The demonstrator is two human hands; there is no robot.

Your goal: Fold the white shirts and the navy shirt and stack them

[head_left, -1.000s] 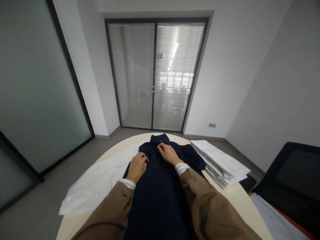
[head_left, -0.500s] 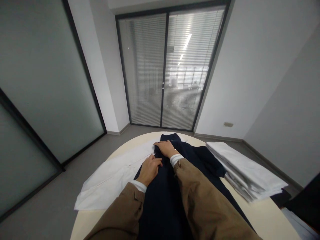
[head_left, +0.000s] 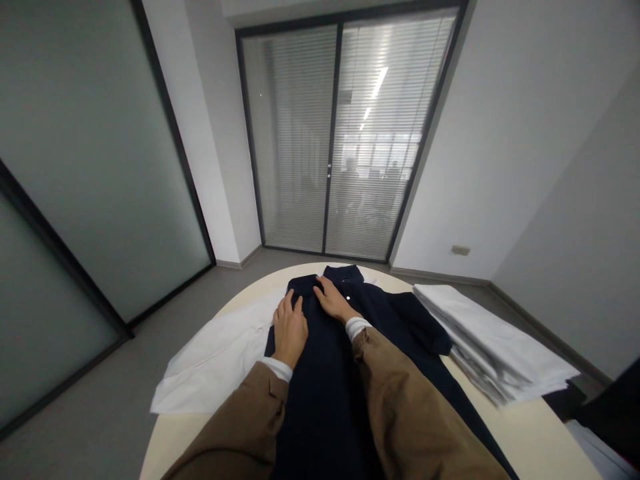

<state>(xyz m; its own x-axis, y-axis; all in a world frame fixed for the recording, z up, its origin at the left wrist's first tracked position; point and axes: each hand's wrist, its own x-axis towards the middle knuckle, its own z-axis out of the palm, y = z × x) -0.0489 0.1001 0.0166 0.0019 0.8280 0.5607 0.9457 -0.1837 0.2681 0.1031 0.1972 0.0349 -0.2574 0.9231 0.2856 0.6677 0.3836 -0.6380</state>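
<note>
A navy short-sleeved shirt [head_left: 325,373] with a collar lies across the round table, its lower part running towards me between my forearms. A small white button shows below the collar, and one sleeve extends to the right. My left hand [head_left: 290,330] rests on the shirt's left edge, fingers apart and pointing away from me. Near the collar, my right hand [head_left: 334,299] lies on the cloth with its fingers stretched out. Part of the shirt is hidden under my hands and sleeves. Beneath its left side is a spread white cloth [head_left: 215,360].
A stack of folded white cloths [head_left: 490,333] sits at the table's right edge. The pale round tabletop [head_left: 520,440] shows along the rim. Beyond stand glass doors with blinds [head_left: 295,147], and a dark object [head_left: 620,407] is at the lower right.
The shirt's upper left part now spreads further left over the white cloth. My left hand has moved forward and left, its fingers straighter. My right hand has shifted slightly right.
</note>
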